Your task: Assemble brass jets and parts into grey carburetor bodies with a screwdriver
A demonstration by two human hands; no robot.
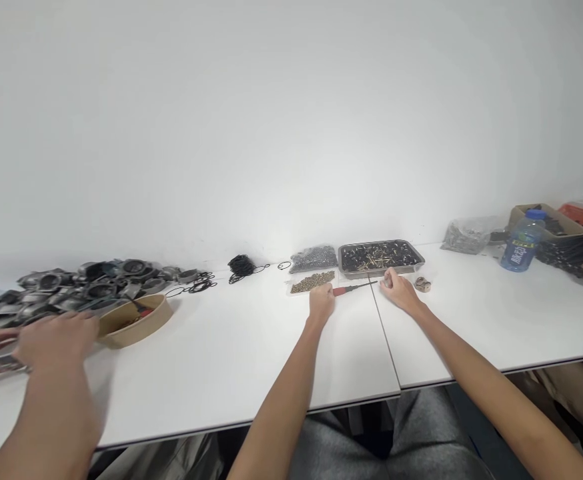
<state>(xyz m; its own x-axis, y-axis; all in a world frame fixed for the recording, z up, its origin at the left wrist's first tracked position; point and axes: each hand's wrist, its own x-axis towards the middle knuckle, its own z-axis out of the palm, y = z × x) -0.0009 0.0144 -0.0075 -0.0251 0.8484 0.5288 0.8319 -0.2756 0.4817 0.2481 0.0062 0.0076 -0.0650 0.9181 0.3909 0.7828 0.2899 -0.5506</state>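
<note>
The screwdriver (354,289) is flanked: left hand (321,303) curled at its handle, right hand (397,291) at its tip; grip cannot be told. Pickup stage is judged; the handle must be clasped first.

The co-worker's hand (56,337) on the left is a blur. The grey pile (71,287) runs off the left edge. The tray (351,272) holds bits too small to name. The right hand (399,290) curls over, hiding whatever it holds.
</note>
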